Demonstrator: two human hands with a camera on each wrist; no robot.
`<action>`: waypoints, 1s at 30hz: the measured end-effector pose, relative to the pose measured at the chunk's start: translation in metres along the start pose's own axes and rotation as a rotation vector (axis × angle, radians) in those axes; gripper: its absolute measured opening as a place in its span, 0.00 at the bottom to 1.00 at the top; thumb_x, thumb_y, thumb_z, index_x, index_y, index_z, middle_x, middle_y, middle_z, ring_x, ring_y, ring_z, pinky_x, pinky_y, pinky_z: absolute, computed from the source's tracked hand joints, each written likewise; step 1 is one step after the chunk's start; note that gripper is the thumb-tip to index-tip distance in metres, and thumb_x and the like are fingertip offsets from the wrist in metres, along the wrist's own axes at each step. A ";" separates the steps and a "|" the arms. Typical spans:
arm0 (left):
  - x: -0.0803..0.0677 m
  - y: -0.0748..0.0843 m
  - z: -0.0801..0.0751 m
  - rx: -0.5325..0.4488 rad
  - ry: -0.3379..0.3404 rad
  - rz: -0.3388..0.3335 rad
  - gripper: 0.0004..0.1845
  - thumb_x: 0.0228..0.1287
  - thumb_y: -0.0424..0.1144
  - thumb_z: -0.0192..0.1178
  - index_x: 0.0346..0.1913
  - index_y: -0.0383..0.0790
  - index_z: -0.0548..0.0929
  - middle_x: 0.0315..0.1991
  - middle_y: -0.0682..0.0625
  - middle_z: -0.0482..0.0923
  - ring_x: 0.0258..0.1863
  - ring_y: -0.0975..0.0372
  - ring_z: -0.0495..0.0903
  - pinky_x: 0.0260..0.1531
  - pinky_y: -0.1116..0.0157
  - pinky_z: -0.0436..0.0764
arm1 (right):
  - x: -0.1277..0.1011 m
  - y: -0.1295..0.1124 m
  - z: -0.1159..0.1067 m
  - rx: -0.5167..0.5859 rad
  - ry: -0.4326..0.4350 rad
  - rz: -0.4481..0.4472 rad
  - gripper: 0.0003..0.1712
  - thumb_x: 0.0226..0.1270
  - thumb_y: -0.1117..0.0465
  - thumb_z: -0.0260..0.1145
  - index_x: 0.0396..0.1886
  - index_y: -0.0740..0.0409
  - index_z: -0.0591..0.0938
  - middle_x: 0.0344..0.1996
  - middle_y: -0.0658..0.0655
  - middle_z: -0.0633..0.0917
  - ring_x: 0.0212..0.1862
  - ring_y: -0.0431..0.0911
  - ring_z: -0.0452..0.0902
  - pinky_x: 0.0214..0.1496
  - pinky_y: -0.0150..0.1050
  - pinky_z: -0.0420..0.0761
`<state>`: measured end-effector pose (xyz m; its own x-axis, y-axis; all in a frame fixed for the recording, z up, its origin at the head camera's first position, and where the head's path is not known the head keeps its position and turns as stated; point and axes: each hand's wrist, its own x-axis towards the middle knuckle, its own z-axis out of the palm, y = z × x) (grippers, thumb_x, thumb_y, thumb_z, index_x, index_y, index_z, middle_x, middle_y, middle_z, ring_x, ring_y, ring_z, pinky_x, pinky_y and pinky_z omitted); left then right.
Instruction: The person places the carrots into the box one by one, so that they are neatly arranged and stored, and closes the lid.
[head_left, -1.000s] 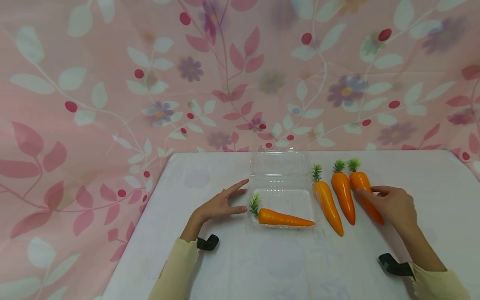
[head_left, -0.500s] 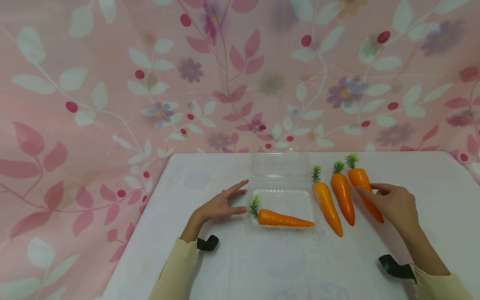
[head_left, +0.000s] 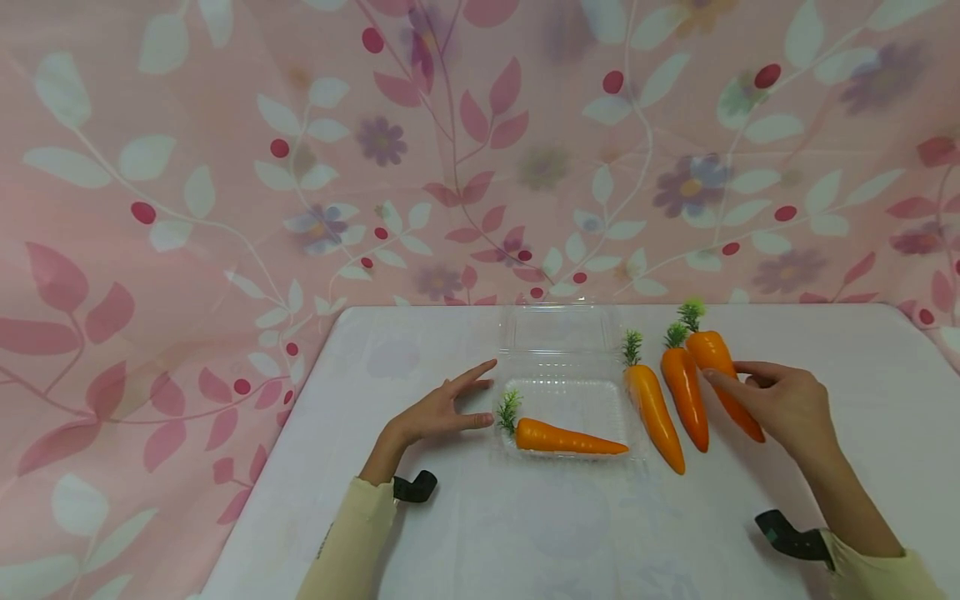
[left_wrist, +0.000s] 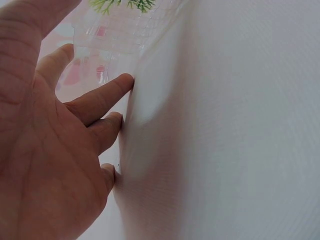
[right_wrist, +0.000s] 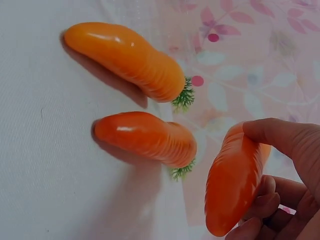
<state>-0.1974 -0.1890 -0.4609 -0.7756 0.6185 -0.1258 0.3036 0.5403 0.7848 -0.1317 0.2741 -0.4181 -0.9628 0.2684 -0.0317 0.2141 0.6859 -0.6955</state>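
My right hand (head_left: 783, 408) pinches a glossy orange carrot (head_left: 712, 354) with a green tuft between thumb and fingers. In the right wrist view this carrot (right_wrist: 232, 180) is raised off the cloth, tip toward the camera. Just left of it lie an orange carrot (head_left: 686, 396) and a lighter one (head_left: 657, 417), side by side. A clear plastic clamshell box (head_left: 577, 398) stands open, with another carrot (head_left: 566, 436) lying along its near side, tuft to the left. My left hand (head_left: 435, 412) rests beside the box's left edge, fingers spread and holding nothing.
A white cloth covers the table (head_left: 555, 533). The box's transparent lid (head_left: 558, 327) lies folded back toward the table's far edge. Behind hangs a pink floral curtain (head_left: 480, 167). Black wrist-worn pieces (head_left: 791, 533) stick out at both cuffs.
The carrot in my right hand has shifted up and to the left, its tuft now close to the neighbouring carrot's tuft. My left hand and the box stay put.
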 end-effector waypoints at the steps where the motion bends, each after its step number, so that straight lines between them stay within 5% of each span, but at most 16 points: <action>1: 0.000 0.000 0.000 -0.001 0.000 0.000 0.47 0.63 0.55 0.66 0.79 0.61 0.50 0.72 0.53 0.65 0.73 0.63 0.57 0.69 0.40 0.33 | -0.001 -0.001 0.000 0.002 0.001 -0.001 0.46 0.60 0.33 0.67 0.56 0.72 0.80 0.34 0.64 0.82 0.35 0.55 0.73 0.22 0.37 0.76; 15: 0.000 0.000 0.000 -0.003 -0.004 0.000 0.47 0.63 0.55 0.66 0.79 0.61 0.49 0.72 0.52 0.64 0.73 0.63 0.57 0.69 0.40 0.33 | -0.006 -0.012 0.001 0.027 0.000 -0.058 0.43 0.60 0.33 0.68 0.54 0.70 0.82 0.22 0.58 0.75 0.23 0.49 0.69 0.16 0.38 0.69; 30: -0.001 0.000 0.000 -0.027 0.007 0.019 0.46 0.65 0.51 0.66 0.79 0.60 0.51 0.71 0.53 0.65 0.73 0.60 0.57 0.68 0.39 0.31 | -0.007 -0.023 0.005 0.042 -0.033 -0.110 0.40 0.60 0.35 0.69 0.54 0.68 0.83 0.21 0.57 0.72 0.19 0.48 0.67 0.15 0.37 0.67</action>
<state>-0.1963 -0.1897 -0.4610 -0.7739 0.6243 -0.1060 0.3037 0.5128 0.8030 -0.1305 0.2529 -0.4050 -0.9851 0.1706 0.0236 0.1004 0.6806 -0.7257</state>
